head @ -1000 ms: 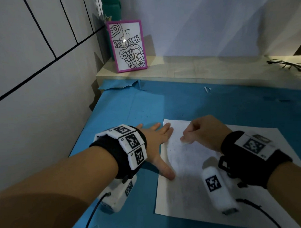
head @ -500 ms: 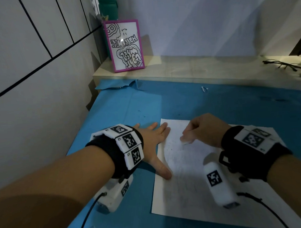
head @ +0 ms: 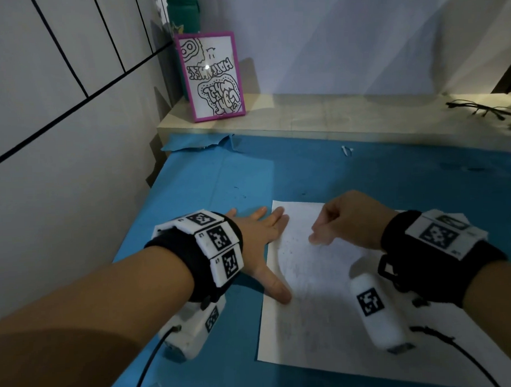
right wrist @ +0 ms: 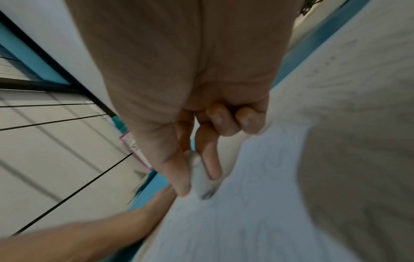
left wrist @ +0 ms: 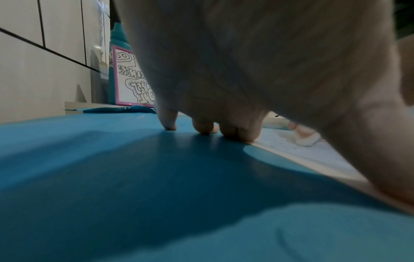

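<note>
A small white eraser (right wrist: 201,179) is pinched in the right hand (head: 350,219) between the thumb and an extended finger, while two other fingers are curled into the palm. The eraser's grey-smudged tip is set down on a sheet of paper (head: 325,306), in the far part of the sheet, toward its 11 o'clock corner. The left hand (head: 258,236) is laid flat with its fingers straight and spread, nothing being grasped. Its thumb is pressed on the sheet's 9 o'clock edge and one fingertip is placed at the far left corner. The remaining fingers are rested on the blue mat (head: 219,180) just beside the paper. Faint pencil marks can be made out on the sheet (too pale to be read). The sheet itself is laid flat on the mat, slightly turned, directly in front of the person.

Outward from the sheet, small dark specks are scattered on the mat at 11 o'clock. A pale ledge (head: 332,115) is seen at 12 o'clock, along the back of the mat. A framed drawing (head: 212,76) with a pink border is propped upright on the ledge at 11 o'clock, and a green bottle (head: 182,10) is partly hidden behind it. A pair of glasses (head: 483,111) is laid on the ledge at 2 o'clock, well apart from both hands. A tiled wall (head: 57,113) is met at 9 o'clock, past the mat's left edge.
</note>
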